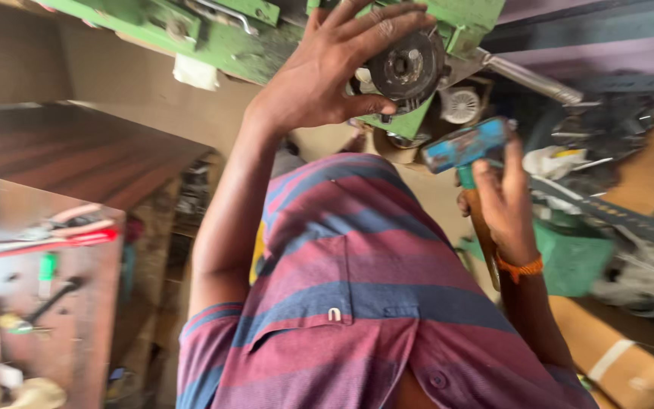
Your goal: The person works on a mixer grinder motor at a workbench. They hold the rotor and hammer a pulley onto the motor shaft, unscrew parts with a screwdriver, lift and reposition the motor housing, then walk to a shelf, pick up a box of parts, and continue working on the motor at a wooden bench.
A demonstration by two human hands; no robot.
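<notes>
The round disc (406,67) under the left hand (327,72) is dark, matt metal, rough and grimy. The machine body (228,34) around the disc is green-painted metal, chipped and dull. Just right of the disc, a bare steel rod (531,77) looks smooth and faintly shiny. Below the disc, the right hand (505,201) grips a hammer (469,144) with a scuffed blue-painted metal head and a worn brown wooden handle. Below that, the striped shirt (357,288) is soft matt cloth.

Single head view, close, steeply downward
</notes>
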